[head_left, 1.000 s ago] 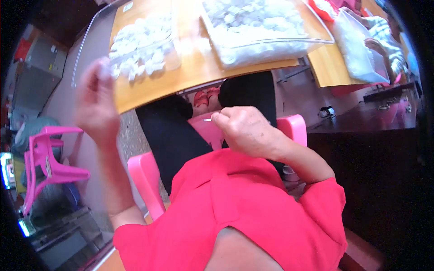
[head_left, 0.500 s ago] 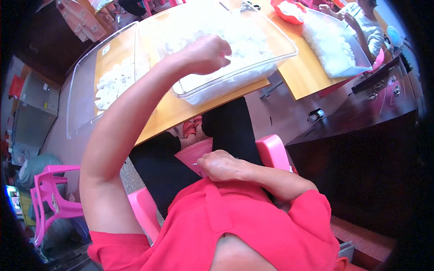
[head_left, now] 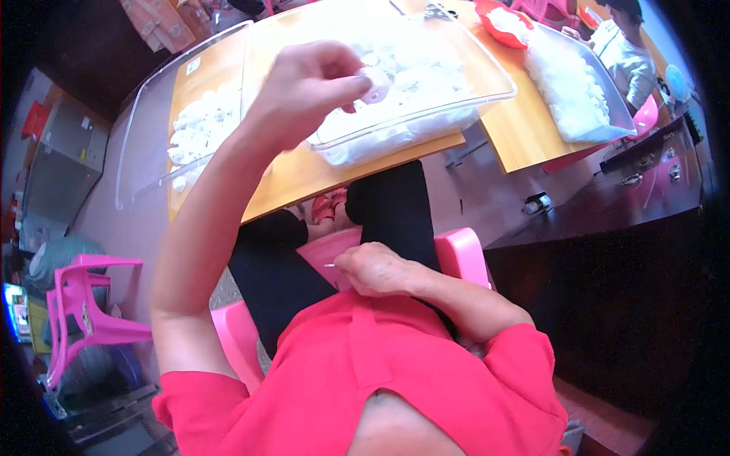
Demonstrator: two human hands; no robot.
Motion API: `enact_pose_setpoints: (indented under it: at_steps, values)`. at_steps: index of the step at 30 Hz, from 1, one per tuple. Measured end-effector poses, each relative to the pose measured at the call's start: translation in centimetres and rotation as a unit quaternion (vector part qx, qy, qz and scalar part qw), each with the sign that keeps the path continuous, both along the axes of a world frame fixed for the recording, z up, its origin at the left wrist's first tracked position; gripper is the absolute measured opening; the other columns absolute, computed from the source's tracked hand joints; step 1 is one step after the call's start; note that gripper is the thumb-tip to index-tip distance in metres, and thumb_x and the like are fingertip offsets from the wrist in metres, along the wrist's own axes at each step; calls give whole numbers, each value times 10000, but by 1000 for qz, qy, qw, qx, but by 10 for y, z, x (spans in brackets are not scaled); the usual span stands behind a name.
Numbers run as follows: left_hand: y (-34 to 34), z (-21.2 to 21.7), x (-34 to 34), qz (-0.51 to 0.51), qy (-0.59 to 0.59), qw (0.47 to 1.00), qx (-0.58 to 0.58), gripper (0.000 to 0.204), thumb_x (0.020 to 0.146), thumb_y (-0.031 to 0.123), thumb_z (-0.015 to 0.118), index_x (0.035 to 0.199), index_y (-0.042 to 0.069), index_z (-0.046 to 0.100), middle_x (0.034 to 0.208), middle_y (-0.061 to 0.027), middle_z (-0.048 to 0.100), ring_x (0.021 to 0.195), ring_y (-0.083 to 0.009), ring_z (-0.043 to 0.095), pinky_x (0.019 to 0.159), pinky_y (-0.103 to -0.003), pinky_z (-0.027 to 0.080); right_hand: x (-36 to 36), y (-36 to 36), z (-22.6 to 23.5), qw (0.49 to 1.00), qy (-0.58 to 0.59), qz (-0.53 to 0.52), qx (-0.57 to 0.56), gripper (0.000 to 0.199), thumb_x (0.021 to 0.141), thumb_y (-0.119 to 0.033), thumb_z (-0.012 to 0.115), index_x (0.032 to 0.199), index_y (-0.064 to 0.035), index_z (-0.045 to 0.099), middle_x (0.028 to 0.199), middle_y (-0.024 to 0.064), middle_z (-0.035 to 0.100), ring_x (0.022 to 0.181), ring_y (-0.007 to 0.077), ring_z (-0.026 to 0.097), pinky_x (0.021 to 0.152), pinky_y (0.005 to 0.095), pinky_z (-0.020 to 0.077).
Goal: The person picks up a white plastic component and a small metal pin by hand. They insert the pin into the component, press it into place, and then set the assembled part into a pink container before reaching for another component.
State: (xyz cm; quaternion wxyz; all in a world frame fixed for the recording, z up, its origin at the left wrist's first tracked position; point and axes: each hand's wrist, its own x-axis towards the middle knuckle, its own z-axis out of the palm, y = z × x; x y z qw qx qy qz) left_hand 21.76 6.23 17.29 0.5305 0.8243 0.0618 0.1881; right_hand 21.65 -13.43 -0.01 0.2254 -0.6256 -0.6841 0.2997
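In the head view, the left hand is raised in the upper middle of the frame over a clear plastic tray, its fingertips pinched shut on a small pale piece held just above the heap of white pieces inside that tray. The tray sits on a wooden table that runs across the top of the frame; a second clear tray with more white pieces lies at the upper left, and a red bowl stands at the top right. The right hand rests low in the middle of the frame, at the lap above a pink chair, closed around a thin pin-like tool whose tip pokes out leftward. The step in hand looks like picking one piece from the tray. The next move would likely call for bringing piece and tool together, keeping the light pinch steady so the small piece does not slip.
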Motion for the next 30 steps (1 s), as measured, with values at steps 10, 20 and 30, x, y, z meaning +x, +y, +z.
enact_pose_setpoints:
  at_steps: [10, 20, 30]
  values:
    - [-58, -97, -187, 110, -6, 932, -345, 135, 848, 19, 657, 978, -18, 657, 815, -80, 677, 684, -98, 634, 544, -189, 494, -13, 4, 49, 926, 318, -179, 97, 213, 904, 49, 519, 1091, 42, 622, 843, 60, 649, 780, 95, 604, 711, 226, 500]
    - [-88, -119, -223, 141, -75, 938, -308, 305, 862, -36, 619, 1164, -48, 581, 1023, -86, 627, 923, -119, 615, 812, -242, 517, -70, 18, 60, 927, 297, -195, 117, 120, 855, -13, 556, 932, 27, 639, 757, 146, 648, 687, 159, 643, 602, 293, 490]
    - [-81, -117, -238, 132, -13, 932, -337, 203, 840, -29, 654, 1034, -54, 599, 933, -82, 653, 854, -121, 639, 753, -240, 537, -78, 14, 65, 933, 302, -165, 104, 164, 871, -11, 578, 1007, 44, 651, 820, 117, 667, 720, 129, 632, 618, 251, 501]
